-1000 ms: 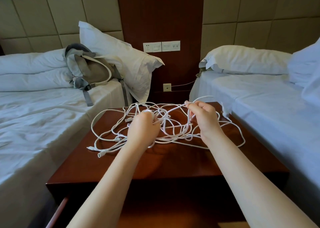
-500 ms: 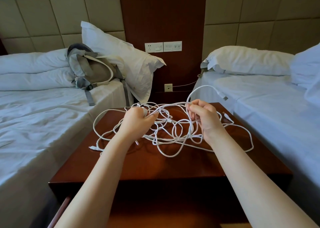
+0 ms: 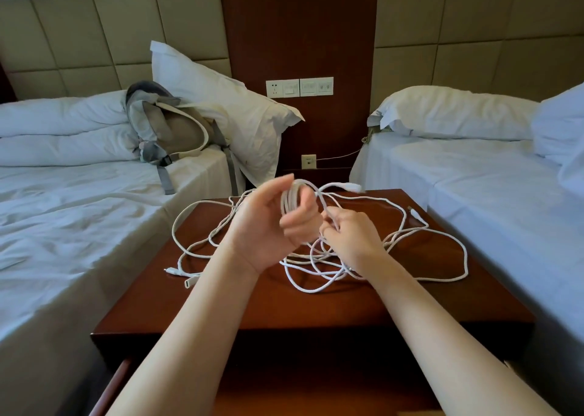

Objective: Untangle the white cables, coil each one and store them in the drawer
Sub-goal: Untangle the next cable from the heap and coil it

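Two beds with white sheets are seen, one (image 3: pixel 79 226) to the left of the left hand and one (image 3: pixel 489 210) to the right of the right hand. A dark wooden wall panel (image 3: pixel 298 36) is set beyond both hands, between padded beige headboards. The red-brown nightstand (image 3: pixel 347 308) is spread under the hands and forearms. Below the left forearm, the side edge of the drawer (image 3: pixel 109 387) is shown pulled out from the nightstand's front.

A white pillow (image 3: pixel 227 109) is propped beyond the left hand, and a grey and tan backpack (image 3: pixel 170 131) is laid against it on the left bed. Another pillow (image 3: pixel 452 115) is laid flat beyond the right hand.

The white cables (image 3: pixel 319 259) are left in a loose tangle on the nightstand top, directly under and around both hands, with long loops thrown out to either side.

The left hand (image 3: pixel 271 229) is raised above the tangle with its palm turned towards the camera. Its fingers are curled, and several turns of cable (image 3: pixel 290 202) are gathered over them. The right hand (image 3: pixel 350 238) is held just beside it, lower, and a strand leading up to those turns is pinched in its fingertips (image 3: pixel 328 218).

A white switch plate (image 3: pixel 299 87) and a small socket (image 3: pixel 308 161) are mounted on the panel beyond the hands. One cable plug (image 3: pixel 352 187) is seen just past the left hand's fingers, and two more (image 3: pixel 177 271) are lying left of the left wrist.
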Demonstrator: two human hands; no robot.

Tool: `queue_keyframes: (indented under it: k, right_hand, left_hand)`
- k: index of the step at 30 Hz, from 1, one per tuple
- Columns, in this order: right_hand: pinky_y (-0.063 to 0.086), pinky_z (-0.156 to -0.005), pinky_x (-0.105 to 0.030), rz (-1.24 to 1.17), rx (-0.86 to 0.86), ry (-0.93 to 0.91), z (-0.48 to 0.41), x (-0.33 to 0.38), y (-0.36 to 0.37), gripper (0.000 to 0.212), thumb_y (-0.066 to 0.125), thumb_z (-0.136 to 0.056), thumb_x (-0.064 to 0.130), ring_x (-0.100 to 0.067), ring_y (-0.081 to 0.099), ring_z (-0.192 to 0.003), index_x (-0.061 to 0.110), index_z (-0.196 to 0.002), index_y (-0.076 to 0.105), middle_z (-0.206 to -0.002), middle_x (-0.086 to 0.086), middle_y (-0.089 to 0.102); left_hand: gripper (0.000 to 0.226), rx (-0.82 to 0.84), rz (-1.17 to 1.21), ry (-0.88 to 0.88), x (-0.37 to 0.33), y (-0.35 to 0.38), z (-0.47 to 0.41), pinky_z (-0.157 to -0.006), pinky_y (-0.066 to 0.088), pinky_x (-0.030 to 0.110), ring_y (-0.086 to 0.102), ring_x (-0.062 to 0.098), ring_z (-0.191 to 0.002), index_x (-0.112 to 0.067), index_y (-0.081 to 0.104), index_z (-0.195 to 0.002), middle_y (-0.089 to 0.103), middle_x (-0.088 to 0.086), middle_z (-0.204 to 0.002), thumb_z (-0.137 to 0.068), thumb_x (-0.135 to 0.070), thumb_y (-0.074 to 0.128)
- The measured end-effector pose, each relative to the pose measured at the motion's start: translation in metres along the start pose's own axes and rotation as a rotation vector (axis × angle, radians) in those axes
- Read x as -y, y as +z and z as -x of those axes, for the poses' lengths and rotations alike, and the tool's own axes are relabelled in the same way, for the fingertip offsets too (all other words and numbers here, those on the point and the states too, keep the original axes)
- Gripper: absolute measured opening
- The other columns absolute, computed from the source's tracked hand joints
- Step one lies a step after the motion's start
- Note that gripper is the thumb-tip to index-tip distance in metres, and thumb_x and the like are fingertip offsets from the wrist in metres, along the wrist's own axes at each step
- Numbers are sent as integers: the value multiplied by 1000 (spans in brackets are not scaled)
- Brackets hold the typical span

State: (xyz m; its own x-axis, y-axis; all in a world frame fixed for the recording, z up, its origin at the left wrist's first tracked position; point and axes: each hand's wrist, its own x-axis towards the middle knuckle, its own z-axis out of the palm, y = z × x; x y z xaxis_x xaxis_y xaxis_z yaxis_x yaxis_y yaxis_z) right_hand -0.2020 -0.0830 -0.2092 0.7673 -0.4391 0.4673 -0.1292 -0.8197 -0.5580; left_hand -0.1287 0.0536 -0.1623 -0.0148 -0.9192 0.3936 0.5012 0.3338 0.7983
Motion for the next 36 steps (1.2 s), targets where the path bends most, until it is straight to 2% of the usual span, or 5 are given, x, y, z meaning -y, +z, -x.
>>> queue_keyframes:
  k: [3, 13, 19, 25, 36]
  right_hand:
    - [32, -51, -12, 117, -25, -147, 2, 3, 5, 17, 56, -93, 28, -7, 46, -50, 19, -81, 62, -51, 12, 45]
    - [37, -68, -32, 148, -167, -161, -4, -2, 9, 16, 62, -86, 31, -12, 44, -75, 21, -74, 65, -63, 15, 43]
    - [45, -65, -36, -45, -259, -245, -6, -6, 10, 26, 66, -84, 39, -12, 51, -72, 17, -71, 66, -70, 7, 58]
    - [34, -66, -25, 142, -478, -369, -6, -1, 10, 10, 74, -79, 21, -8, 45, -66, 17, -72, 68, -66, 5, 61]
    - [31, -68, -27, 134, -459, -429, -9, -7, 10, 26, 65, -83, 40, -8, 39, -69, 18, -68, 64, -65, 7, 59]
  left_hand:
    - [18, -95, 181, 208, -8, 6, 0, -56, 43, 24, 48, 13, -52, -1, 58, -78, 49, 2, -55, -84, -15, 47]
    - [29, -935, -79, 795, -25, -12, 7, -58, 42, 19, 48, 5, -49, -9, 47, -74, 49, -3, -58, -98, -2, 32]
    - [37, -1245, -1176, 427, -3, -23, 9, -65, 40, 9, 56, 2, -63, -7, 63, -66, 63, 3, -72, -95, -9, 39]
    - [34, -974, -1866, 48, 13, -21, 4, -66, 38, 28, 43, 17, -70, 1, 53, -73, 47, 7, -70, -99, -16, 37]
    - [50, -742, -778, -253, 1, -4, 5, -36, 16, 14, 20, 8, -34, -15, 34, -48, 24, -5, -40, -97, -26, 38]
